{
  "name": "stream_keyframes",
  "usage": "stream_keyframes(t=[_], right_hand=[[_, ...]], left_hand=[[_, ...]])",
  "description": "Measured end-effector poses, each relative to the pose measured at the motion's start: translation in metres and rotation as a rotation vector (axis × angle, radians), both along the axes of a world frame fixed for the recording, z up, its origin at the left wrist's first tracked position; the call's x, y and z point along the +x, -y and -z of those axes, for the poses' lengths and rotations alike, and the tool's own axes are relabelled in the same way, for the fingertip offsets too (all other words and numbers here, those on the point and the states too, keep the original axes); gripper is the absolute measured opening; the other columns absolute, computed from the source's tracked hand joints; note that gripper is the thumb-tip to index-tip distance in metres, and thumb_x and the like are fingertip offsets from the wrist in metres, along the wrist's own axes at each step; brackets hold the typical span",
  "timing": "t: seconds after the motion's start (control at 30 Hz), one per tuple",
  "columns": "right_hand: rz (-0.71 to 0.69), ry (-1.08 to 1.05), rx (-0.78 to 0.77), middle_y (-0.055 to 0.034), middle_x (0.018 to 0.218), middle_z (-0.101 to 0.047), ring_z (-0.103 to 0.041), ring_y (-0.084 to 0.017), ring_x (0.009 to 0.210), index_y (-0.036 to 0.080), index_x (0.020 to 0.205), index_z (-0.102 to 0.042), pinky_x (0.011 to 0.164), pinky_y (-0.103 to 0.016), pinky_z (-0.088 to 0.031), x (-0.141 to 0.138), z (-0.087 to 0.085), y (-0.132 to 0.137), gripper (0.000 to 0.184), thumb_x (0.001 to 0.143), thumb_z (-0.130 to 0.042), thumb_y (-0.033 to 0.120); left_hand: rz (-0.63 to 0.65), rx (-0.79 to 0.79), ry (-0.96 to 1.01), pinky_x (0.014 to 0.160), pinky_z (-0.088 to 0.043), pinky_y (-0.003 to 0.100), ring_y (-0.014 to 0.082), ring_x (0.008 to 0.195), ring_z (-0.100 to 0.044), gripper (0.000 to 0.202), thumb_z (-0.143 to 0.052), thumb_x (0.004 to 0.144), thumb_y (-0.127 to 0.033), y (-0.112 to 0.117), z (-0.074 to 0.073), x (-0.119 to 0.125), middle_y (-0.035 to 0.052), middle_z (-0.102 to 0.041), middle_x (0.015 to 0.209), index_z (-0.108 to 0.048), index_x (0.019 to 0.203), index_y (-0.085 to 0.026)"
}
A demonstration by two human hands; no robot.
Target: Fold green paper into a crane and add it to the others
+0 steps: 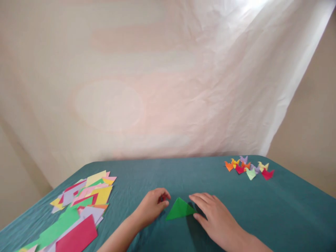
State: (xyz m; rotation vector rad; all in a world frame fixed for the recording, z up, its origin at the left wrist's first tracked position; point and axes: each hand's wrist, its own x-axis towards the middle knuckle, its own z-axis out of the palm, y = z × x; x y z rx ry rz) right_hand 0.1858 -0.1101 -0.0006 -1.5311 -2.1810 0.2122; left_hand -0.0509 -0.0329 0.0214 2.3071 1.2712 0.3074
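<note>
A green sheet of paper folded into a triangle [180,209] lies on the table between my hands, its point facing away from me. My left hand [154,203] is just left of it, fingers curled with a gap between thumb and fingertips and nothing visible in them. On the other side, my right hand [210,213] has its fingers stretched out and its thumb apart. The right thumb is at the paper's right corner; whether it touches the paper I cannot tell.
Loose coloured paper sheets [76,234] lie in an overlapping pile on the left. Several small folded paper birds [251,173] stand grouped at the far right. A dark green cloth [147,175] covers the table, and a pale sheet [168,87] hangs behind it.
</note>
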Motion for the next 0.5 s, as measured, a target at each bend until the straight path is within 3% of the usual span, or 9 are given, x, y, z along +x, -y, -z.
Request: stream_keyframes(t=[0.1, 0.17, 0.23, 0.3, 0.37, 0.5], right_hand=[[-0.013, -0.157, 0.004, -0.0049, 0.118, -0.060, -0.053, -0.022, 0.107, 0.024, 0.135, -0.040, 0.091, -0.038, -0.039, -0.010, 0.012, 0.000, 0.070, 0.071, -0.064, 0.007], [-0.043, -0.185, 0.031, -0.0040, 0.114, -0.061, -0.053, -0.022, 0.104, 0.024, 0.133, -0.040, 0.089, -0.037, -0.039, -0.018, 0.017, 0.002, 0.073, 0.068, -0.066, 0.004], [-0.087, -0.181, 0.078, -0.0024, 0.107, -0.062, -0.053, -0.022, 0.098, 0.025, 0.121, -0.051, 0.084, -0.036, -0.039, -0.024, 0.019, 0.004, 0.058, 0.068, -0.067, 0.004], [-0.145, -0.152, 0.126, -0.0006, 0.093, -0.063, -0.054, -0.020, 0.089, 0.022, 0.098, -0.059, 0.078, -0.033, -0.038, -0.026, 0.020, 0.004, 0.031, 0.072, -0.066, 0.006], [-0.206, -0.102, 0.171, 0.0004, 0.080, -0.061, -0.053, -0.018, 0.080, 0.020, 0.080, -0.058, 0.071, -0.031, -0.036, -0.025, 0.020, 0.003, 0.013, 0.076, -0.064, 0.009], [-0.306, -0.072, 0.288, -0.0007, 0.077, -0.060, -0.053, -0.016, 0.077, 0.018, 0.077, -0.056, 0.073, -0.032, -0.035, -0.016, 0.020, -0.003, 0.014, 0.087, -0.051, 0.010]], left_hand=[[0.110, 0.003, 0.146, 0.071, -0.040, 0.020, 0.0130, 0.080, -0.057, 0.018, -0.052, 0.076, -0.014, 0.008, 0.000, 0.011, -0.0007, -0.063, 0.085, -0.065, 0.087, -0.019], [0.206, -0.007, 0.161, 0.075, -0.040, 0.021, 0.0137, 0.081, -0.057, 0.014, -0.055, 0.076, -0.013, 0.014, 0.000, 0.015, -0.0010, -0.063, 0.082, -0.065, 0.083, -0.019], [0.292, -0.002, 0.140, 0.079, -0.040, 0.022, 0.0147, 0.085, -0.057, 0.013, -0.059, 0.076, -0.014, 0.020, -0.001, 0.017, -0.0012, -0.064, 0.084, -0.067, 0.085, -0.020], [0.356, 0.012, 0.110, 0.082, -0.039, 0.024, 0.0159, 0.090, -0.057, 0.019, -0.064, 0.074, -0.014, 0.024, -0.002, 0.017, -0.0013, -0.065, 0.089, -0.067, 0.091, -0.023], [0.393, 0.025, 0.085, 0.083, -0.040, 0.024, 0.0166, 0.092, -0.056, 0.025, -0.068, 0.072, -0.013, 0.027, -0.003, 0.017, -0.0012, -0.063, 0.093, -0.067, 0.094, -0.025], [0.378, 0.138, 0.085, 0.084, -0.041, 0.028, 0.0183, 0.095, -0.054, 0.035, -0.071, 0.070, -0.012, 0.026, 0.000, 0.016, 0.0008, -0.060, 0.099, -0.065, 0.101, -0.028]])
